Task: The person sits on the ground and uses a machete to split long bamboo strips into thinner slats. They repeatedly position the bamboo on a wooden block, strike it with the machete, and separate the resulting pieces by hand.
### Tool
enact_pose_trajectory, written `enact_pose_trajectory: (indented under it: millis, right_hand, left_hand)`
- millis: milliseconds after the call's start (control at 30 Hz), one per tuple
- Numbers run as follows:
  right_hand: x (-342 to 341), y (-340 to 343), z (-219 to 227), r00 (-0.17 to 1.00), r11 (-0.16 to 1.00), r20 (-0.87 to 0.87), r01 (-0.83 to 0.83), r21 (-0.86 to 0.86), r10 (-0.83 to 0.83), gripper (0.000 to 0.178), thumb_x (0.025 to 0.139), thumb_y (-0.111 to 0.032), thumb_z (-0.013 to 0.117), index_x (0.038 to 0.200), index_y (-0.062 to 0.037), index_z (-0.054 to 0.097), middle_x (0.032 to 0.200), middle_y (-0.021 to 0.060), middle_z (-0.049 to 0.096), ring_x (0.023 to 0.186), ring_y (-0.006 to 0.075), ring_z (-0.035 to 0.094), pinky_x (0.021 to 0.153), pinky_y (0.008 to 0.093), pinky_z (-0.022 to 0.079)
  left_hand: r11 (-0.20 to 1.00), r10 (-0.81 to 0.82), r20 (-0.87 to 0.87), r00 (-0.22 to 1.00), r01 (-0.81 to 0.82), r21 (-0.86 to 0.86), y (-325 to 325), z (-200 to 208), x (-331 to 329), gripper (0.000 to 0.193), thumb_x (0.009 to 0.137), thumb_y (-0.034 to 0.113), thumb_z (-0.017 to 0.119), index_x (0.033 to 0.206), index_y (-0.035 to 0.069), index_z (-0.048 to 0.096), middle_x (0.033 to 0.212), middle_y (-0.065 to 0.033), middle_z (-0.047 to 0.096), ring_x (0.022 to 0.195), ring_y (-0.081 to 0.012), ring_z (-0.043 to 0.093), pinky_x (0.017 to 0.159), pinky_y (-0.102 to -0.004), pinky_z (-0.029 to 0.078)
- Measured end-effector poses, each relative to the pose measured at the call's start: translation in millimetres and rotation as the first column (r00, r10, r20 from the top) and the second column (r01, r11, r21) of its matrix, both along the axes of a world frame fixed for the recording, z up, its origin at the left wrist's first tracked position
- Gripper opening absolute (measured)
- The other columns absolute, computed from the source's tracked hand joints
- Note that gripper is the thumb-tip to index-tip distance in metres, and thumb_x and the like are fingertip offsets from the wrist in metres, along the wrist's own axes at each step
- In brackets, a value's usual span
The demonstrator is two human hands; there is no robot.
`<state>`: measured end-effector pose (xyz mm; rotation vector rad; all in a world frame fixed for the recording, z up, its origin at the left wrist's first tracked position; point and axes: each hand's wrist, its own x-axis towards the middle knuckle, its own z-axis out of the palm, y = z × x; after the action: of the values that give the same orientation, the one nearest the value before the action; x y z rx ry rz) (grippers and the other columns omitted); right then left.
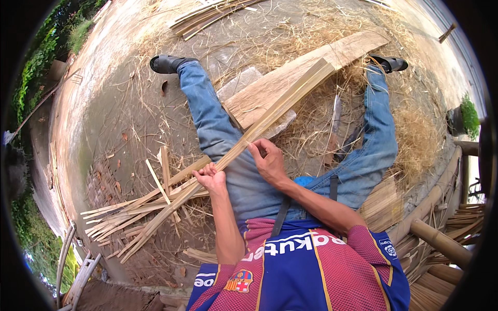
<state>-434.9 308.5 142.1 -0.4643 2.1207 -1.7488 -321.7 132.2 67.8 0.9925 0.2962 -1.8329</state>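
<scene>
I look down from the head view at a seated person with legs in blue jeans (218,129) stretched out over a bare dirt ground (104,103). A long bundle of thin bamboo strips (270,116) runs on a slant across the left thigh, its far end lying on a pale wooden plank (332,54) toward the far right of the ground, its near end fanning out over the dirt at the near left. My left hand (211,179) is curled shut around the bundle just beside the left thigh, fingers wrapped over the strips. My right hand (268,159) sits a little further up the same bundle, thumb and fingers pinching the strips from above, the forearm coming in from the near right. The two hands are near each other but apart.

Loose split strips (122,217) lie scattered at the near left of the ground, under and beside the bundle's fanned end. Dry straw-like shavings (311,124) cover the ground between the legs and out to the far right. A flat grey stone slab (238,83) lies under the plank. A long knife (336,116) rests in the shavings just inside the right leg. Black sandals (166,63) show on the feet at the far edge. Thick bamboo poles (441,243) lie at the near right, and green plants (36,67) border the far left.
</scene>
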Motion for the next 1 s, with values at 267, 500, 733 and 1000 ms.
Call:
enact_pose_trajectory:
  millis: [267,500,733,1000]
  right_hand:
    - [13.4,8.9,-0.8,0.998,0.997,0.049,-0.026,-0.077,0.030,0.021,0.090,-0.022,0.073,0.092,-0.0014,0.070,0.085,0.0100,0.070,0.073,0.0182,0.066,0.066,0.0325,0.050]
    - [1.0,0.9,-17.0,0.992,0.989,0.103,-0.056,-0.140,0.071,0.022,0.093,-0.022,0.070,0.094,0.0002,0.069,0.081,0.0058,0.070,0.071,0.0122,0.064,0.064,0.0284,0.050]
    - [-3.0,13.9,-19.9,0.987,0.995,0.161,0.037,-0.093,-0.022,0.027,0.095,-0.028,0.070,0.102,-0.0016,0.070,0.088,0.0074,0.072,0.076,0.0156,0.067,0.071,0.0307,0.052]
    - [-20.7,6.9,-4.0,0.963,0.991,0.250,-0.068,-0.119,0.096,0.029,0.094,-0.027,0.072,0.107,-0.0009,0.074,0.089,0.0082,0.075,0.082,0.0130,0.068,0.074,0.0292,0.054]
  left_hand:
    - [0.999,-0.021,0.012,1.000,0.022,-0.045,1.9,-1.4,1.7,0.060,0.105,0.056,0.038,0.061,0.017,0.032,0.049,0.0029,0.017,0.044,-0.0133,0.016,0.041,-0.0258,0.018]
    - [0.999,-0.029,-0.030,0.999,0.028,-0.032,-0.3,-5.7,5.2,0.059,0.105,0.055,0.038,0.061,0.017,0.032,0.050,0.0030,0.017,0.044,-0.0132,0.016,0.041,-0.0262,0.019]
    - [0.999,-0.030,-0.035,0.999,0.029,-0.029,2.1,-2.3,5.3,0.059,0.105,0.056,0.039,0.061,0.016,0.034,0.050,0.0029,0.018,0.044,-0.0128,0.016,0.042,-0.0261,0.019]
    - [0.992,-0.074,-0.127,0.989,0.060,-0.112,7.6,4.5,6.6,0.057,0.103,0.055,0.044,0.064,0.013,0.039,0.052,0.0014,0.020,0.047,-0.0132,0.021,0.049,-0.0275,0.025]
